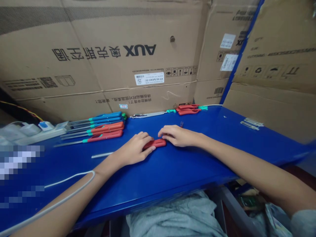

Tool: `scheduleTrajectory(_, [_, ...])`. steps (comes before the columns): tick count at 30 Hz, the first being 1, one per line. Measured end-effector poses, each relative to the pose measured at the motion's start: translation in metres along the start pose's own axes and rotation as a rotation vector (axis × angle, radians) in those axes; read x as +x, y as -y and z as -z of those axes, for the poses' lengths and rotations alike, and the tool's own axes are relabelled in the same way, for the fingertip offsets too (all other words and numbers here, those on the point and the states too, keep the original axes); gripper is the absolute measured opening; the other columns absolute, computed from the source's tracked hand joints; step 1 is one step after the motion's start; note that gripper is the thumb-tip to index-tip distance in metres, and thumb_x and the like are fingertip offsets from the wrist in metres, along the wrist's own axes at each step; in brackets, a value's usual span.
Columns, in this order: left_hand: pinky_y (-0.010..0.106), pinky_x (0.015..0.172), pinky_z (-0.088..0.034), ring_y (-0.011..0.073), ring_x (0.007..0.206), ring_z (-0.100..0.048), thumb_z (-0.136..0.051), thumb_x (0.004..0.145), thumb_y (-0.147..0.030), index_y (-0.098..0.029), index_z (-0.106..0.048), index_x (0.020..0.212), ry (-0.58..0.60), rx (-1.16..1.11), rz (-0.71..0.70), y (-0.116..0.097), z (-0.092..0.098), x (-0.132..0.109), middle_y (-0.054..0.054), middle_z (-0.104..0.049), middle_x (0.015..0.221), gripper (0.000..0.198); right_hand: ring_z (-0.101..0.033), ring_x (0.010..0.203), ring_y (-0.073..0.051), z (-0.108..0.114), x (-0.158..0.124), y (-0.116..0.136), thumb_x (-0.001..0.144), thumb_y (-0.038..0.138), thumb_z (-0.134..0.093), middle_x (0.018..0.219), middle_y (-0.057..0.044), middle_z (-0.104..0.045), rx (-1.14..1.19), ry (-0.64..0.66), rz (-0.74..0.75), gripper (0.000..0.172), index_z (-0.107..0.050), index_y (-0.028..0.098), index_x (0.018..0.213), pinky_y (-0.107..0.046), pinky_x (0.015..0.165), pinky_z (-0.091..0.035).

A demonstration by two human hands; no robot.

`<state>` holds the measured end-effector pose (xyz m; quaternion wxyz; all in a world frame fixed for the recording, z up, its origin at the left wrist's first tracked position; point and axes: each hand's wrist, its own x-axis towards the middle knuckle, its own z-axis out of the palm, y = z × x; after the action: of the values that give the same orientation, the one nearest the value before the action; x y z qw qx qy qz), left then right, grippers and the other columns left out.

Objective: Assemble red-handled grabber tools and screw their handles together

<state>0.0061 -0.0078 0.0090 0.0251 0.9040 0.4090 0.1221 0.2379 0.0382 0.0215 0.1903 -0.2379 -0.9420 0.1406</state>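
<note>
On the blue table (172,171) my left hand (134,149) lies over a red screwdriver handle (156,143), its fingers curled round the handle's left part. From under that hand a metal shaft (101,154) sticks out to the left. My right hand (176,135) pinches the right end of the same handle with bent fingers. A small dark red part (181,124) stands just behind my right hand.
Several finished screwdrivers with blue and red handles (105,126) lie in a row at back left. More red handles and a loose shaft (189,109) rest against the cardboard boxes (103,52). A white cable (66,179) crosses my left forearm. A power strip (37,131) sits far left.
</note>
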Motion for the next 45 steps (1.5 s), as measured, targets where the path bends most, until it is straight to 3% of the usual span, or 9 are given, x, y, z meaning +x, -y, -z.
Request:
scheduleTrajectory(18, [0.039,0.088,-0.044,0.0248,0.097,-0.052,-0.042,0.098,-0.041,-0.018,-0.061,0.115,0.040,0.020,0.019,-0.0045,0.0031,-0.0003,0.010,-0.059,0.102,0.034,-0.061,0.090,-0.019,-0.0081,0.0022,-0.0011,0.094,0.014,-0.050,0.100,-0.011,-0.067,-0.023,-0.050,0.039,0.018,-0.066,0.012,0.102,-0.032,0.083,-0.048])
scheduleTrajectory(30, [0.040,0.089,-0.045,0.0248,0.098,-0.053,-0.042,0.098,-0.041,-0.018,-0.062,0.113,0.031,0.020,0.013,-0.0022,0.0022,-0.0001,0.010,-0.059,0.102,0.034,-0.062,0.095,-0.021,-0.0035,0.0008,0.0023,0.092,0.018,-0.054,0.106,-0.010,-0.067,-0.054,-0.024,-0.053,0.017,-0.065,0.015,0.105,-0.033,0.085,-0.047])
scheduleTrajectory(45, [0.039,0.089,-0.046,0.0246,0.099,-0.055,-0.045,0.096,-0.041,-0.019,-0.063,0.110,0.008,-0.005,0.017,-0.0031,0.0026,0.0000,0.009,-0.060,0.104,0.031,-0.061,0.085,-0.018,-0.0019,-0.0001,-0.0032,0.090,0.027,-0.058,0.101,-0.009,-0.067,-0.032,-0.029,-0.123,0.020,-0.065,0.015,0.104,-0.029,0.075,-0.046])
